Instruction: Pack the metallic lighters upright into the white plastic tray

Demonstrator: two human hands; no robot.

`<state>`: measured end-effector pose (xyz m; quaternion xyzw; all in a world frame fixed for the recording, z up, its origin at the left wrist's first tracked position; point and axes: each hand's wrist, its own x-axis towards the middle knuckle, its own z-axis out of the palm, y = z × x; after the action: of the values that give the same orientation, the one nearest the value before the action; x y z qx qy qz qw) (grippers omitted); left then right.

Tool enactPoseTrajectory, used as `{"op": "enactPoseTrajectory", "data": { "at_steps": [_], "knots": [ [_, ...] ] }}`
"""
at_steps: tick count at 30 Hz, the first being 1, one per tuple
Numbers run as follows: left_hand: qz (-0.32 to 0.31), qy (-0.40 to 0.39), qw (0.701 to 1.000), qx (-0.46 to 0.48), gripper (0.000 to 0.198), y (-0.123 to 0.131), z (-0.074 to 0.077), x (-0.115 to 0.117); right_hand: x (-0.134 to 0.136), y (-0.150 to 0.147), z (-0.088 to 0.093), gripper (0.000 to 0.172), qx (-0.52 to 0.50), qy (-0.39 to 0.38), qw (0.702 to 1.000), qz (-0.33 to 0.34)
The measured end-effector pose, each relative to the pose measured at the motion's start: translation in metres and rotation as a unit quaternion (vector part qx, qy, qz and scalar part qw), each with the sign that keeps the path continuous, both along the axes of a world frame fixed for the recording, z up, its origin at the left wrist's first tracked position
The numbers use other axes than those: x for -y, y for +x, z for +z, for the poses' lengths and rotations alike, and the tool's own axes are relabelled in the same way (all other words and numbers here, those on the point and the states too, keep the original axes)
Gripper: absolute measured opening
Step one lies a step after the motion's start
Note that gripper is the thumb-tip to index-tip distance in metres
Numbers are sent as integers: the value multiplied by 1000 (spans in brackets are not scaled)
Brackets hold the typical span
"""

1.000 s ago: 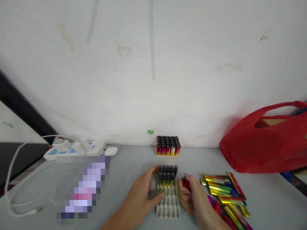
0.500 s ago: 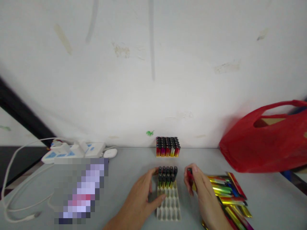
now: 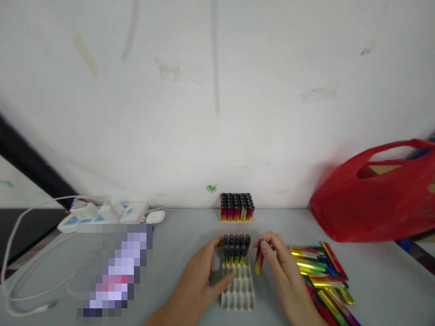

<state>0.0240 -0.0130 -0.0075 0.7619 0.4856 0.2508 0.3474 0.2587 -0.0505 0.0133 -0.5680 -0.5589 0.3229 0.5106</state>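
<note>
A pale slotted tray lies on the grey table, with two rows of black-topped lighters standing at its far end and bare slots nearer me. My left hand holds the tray from its left side, thumb over the slots and fingers beside the back row of lighters. Just right of the tray, my right hand pinches one red-and-gold lighter near its dark top. This lighter is almost upright, its gold end down and apart from the tray.
Loose shiny lighters lie right of my right hand. A full block of upright lighters stands against the wall. At right sits a red bag; at left are a power strip, a white cable and a blurred-out object.
My right hand has moved left toward the tray with its lighter, which now shows more of its length. My left hand stays on the tray.
</note>
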Motion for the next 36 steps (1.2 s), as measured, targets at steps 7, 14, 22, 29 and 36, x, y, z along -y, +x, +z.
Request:
{"op": "enactPoseTrajectory", "data": {
  "at_steps": [7, 14, 22, 29, 36],
  "knots": [
    [4, -7, 1000, -2, 71, 2, 4, 1, 1, 0, -1, 27, 150, 45, 987, -25],
    [4, -12, 1000, 3, 71, 2, 4, 1, 2, 1, -6, 23, 220, 77, 972, -19],
    [-2, -8, 1000, -6, 70, 1, 2, 1, 4, 0, -3, 21, 242, 74, 968, 5],
    [1, -17, 1000, -8, 71, 1, 5, 2, 1, 3, -5, 19, 273, 94, 957, 10],
    [1, -9, 1000, -8, 72, 1, 4, 1, 1, 2, -5, 17, 289, 119, 950, 1]
  ]
}}
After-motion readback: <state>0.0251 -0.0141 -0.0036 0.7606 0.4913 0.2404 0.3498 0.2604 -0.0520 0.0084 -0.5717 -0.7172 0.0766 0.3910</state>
